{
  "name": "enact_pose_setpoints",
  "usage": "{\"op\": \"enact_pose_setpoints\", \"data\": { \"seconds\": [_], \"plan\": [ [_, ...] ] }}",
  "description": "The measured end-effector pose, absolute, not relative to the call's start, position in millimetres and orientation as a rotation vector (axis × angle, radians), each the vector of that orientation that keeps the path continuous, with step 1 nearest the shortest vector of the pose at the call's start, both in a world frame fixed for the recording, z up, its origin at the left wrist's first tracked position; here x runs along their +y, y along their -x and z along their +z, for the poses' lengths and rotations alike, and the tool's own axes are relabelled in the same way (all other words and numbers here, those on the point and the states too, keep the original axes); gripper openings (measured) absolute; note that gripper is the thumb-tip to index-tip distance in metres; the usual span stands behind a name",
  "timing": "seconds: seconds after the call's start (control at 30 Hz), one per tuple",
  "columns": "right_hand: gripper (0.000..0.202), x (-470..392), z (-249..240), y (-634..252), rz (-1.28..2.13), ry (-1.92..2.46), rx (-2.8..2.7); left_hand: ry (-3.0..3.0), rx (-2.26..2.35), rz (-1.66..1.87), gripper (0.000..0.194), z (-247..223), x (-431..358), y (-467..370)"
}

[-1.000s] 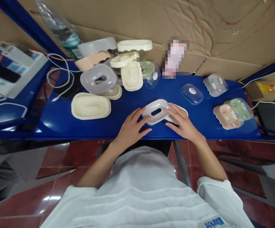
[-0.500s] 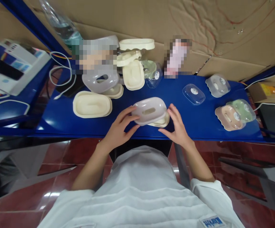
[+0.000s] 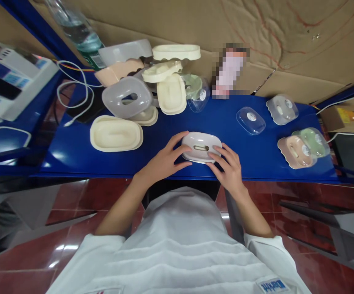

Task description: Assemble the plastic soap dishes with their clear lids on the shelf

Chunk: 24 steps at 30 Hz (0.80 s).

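A glossy grey oval soap-dish part (image 3: 197, 139) with a slot in its middle lies near the front edge of the blue table, over a cream base of which only a sliver shows below. My left hand (image 3: 167, 161) grips its left end, thumb low and fingers on the rim. At the other end, my right hand (image 3: 230, 168) holds it with fingertips over the top and thumb at the front. To the left sit stacked cream oval trays (image 3: 116, 134). Behind them rests a larger grey slotted shell (image 3: 127, 98).
More cream trays (image 3: 172, 94) and a peach shell (image 3: 120, 71) are heaped at the back left, near a water bottle (image 3: 82, 36). A clear lid (image 3: 251, 121) lies right of centre. Lidded grey (image 3: 282, 109) and peach (image 3: 295, 152) dishes stand at the right. A white cable (image 3: 87, 92) curls at left.
The grey part has moved right and down, squarely over the cream base. My left hand followed it rightward. My right hand, apart from it before, now has its fingers on it.
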State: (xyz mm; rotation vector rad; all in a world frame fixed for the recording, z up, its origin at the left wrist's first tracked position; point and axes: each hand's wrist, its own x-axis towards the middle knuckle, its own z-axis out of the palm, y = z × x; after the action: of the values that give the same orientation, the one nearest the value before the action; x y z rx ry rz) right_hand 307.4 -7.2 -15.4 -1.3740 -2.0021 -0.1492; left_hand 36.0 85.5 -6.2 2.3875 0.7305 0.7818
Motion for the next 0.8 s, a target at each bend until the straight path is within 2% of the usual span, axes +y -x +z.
{"op": "enact_pose_setpoints", "data": {
  "seconds": [0.2, 0.47, 0.7, 0.8],
  "plan": [
    [0.032, -12, -17, -303, -0.194, 1.470, -2.048, -2.442, 0.796, 0.733, 0.026, -8, 84, -38],
    [0.048, -7, -2, -321, -0.055, 1.467, -2.197, -2.486, 0.856, 0.750, 0.021, -10, 76, -33],
    [0.075, 68, -4, -431, -0.177, 2.055, -1.781, -2.441, 0.966, 0.871, 0.027, -16, 60, -12],
    [0.060, 78, -15, -440, -0.088, 1.946, -1.842, -2.388, 0.960, 0.963, 0.035, -18, 58, -11]
  ]
}}
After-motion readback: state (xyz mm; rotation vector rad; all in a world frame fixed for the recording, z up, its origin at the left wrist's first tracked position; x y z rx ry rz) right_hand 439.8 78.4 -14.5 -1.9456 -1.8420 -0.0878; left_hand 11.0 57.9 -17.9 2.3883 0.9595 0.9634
